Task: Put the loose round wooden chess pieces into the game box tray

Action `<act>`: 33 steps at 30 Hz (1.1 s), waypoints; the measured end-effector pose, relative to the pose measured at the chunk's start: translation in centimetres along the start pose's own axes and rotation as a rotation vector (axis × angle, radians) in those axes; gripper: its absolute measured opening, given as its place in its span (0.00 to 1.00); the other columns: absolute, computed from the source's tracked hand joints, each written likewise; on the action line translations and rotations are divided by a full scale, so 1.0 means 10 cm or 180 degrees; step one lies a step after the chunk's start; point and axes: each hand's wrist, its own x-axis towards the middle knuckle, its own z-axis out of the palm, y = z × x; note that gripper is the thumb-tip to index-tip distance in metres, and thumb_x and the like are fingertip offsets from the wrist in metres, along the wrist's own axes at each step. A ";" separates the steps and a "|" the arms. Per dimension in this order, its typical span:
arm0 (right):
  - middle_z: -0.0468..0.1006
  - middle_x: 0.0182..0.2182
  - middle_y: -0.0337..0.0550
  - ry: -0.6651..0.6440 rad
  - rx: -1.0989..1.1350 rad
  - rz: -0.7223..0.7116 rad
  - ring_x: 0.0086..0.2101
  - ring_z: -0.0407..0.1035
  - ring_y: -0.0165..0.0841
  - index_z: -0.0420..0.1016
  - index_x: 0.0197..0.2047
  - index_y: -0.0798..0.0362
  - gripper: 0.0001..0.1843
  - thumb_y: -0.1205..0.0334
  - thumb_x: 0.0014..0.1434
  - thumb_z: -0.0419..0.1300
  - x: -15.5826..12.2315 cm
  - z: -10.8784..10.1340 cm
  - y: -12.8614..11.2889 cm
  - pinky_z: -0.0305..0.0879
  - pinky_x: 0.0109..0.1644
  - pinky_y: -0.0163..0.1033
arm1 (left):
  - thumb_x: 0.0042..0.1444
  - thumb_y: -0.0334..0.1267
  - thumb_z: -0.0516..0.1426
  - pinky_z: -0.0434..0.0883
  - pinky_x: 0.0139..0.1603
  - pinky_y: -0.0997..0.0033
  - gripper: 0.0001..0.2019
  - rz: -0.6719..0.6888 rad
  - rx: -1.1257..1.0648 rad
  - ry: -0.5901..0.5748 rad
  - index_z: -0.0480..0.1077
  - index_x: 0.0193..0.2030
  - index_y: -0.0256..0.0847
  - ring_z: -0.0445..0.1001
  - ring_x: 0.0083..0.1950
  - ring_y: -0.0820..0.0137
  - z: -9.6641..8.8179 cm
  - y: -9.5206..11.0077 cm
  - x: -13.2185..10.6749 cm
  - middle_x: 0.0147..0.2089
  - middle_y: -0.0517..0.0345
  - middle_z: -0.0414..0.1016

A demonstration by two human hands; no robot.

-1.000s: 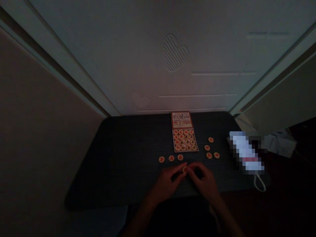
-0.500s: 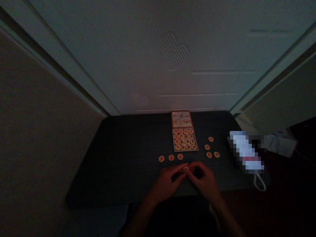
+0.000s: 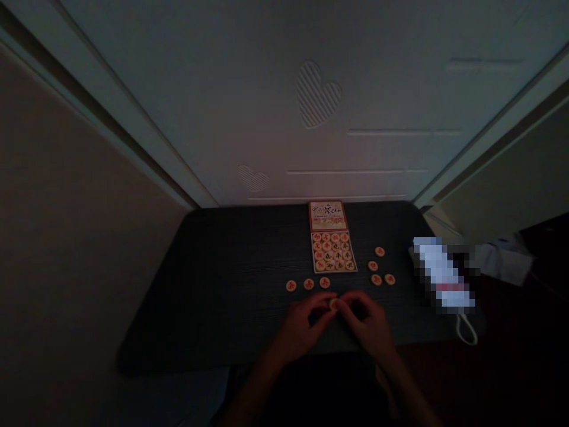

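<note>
Between my fingertips is a round Chinese chess piece (image 3: pixel 333 305), partly covered by them. My left hand (image 3: pixel 306 323) pinches it from the left, and my right hand (image 3: pixel 365 320) grips its right side. Just beyond my hands three pieces with red characters lie in a row: a left one (image 3: pixel 291 286), a middle one (image 3: pixel 308 284) and a right one (image 3: pixel 325 283). Behind them sits an open box (image 3: pixel 354 271) filled with rows of pieces marked in red and black, its printed lid (image 3: pixel 328 215) folded back toward the door.
Several loose pieces, among them one at the back (image 3: pixel 379 252), lie right of the box on the dark table (image 3: pixel 213 284). A blurred pale object with a white cord loop (image 3: pixel 466 330) rests at the table's right edge. A white door (image 3: pixel 222 107) with raised hearts stands behind.
The piece in my fingers has turned a little, so more of its face shows. Both hands stay in nearly the same place, and the other pieces have not moved.
</note>
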 end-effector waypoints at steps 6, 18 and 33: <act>0.83 0.35 0.43 -0.0161 0.0025 -0.0015 0.37 0.78 0.39 0.79 0.43 0.49 0.14 0.48 0.64 0.64 0.01 -0.01 -0.01 0.73 0.43 0.41 | 0.66 0.42 0.60 0.76 0.55 0.67 0.14 0.0001 -0.0106 0.0059 0.72 0.57 0.47 0.83 0.49 0.66 0.00 0.01 0.00 0.48 0.59 0.85; 0.83 0.36 0.44 0.0265 0.0044 -0.0055 0.36 0.77 0.38 0.78 0.42 0.49 0.16 0.45 0.63 0.65 0.22 -0.05 -0.02 0.73 0.41 0.41 | 0.67 0.39 0.58 0.76 0.54 0.65 0.11 0.0034 -0.0302 0.0246 0.72 0.54 0.43 0.83 0.47 0.66 0.03 -0.08 0.01 0.46 0.55 0.85; 0.82 0.31 0.44 0.0573 -0.1496 -0.0460 0.33 0.75 0.40 0.77 0.37 0.49 0.14 0.48 0.65 0.59 0.99 0.05 -0.16 0.68 0.39 0.43 | 0.67 0.41 0.57 0.74 0.48 0.71 0.08 0.0183 0.0206 0.0225 0.77 0.43 0.44 0.81 0.43 0.68 0.00 0.00 -0.01 0.41 0.59 0.83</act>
